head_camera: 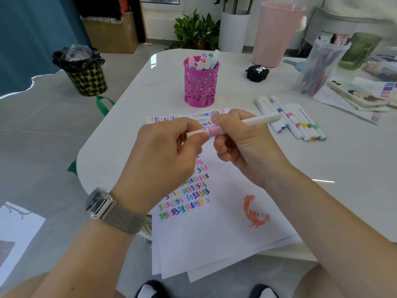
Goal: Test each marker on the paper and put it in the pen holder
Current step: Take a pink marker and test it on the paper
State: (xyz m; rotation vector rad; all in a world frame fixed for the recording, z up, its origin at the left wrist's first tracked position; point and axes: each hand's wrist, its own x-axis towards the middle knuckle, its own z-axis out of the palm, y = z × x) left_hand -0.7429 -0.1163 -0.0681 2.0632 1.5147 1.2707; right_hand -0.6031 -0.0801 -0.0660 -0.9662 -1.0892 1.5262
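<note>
Pink-banded marker [236,124] held level above the paper [214,229], long axis running from lower left to upper right. The left hand [169,153] pinches the cap end between thumb and fingers; the right hand [242,145] grips the barrel just beside the pink band, fingers curled round it. The likely next move is a pull along that axis to uncap. The pink pen holder [201,82] stands beyond the paper's far edge, nearer the tabletop's far left corner; untested markers [296,121] lie by the right hand.

Office-like room: white table [322,168], cardboard box [111,33], lined bin [82,72], potted plants [195,31].
</note>
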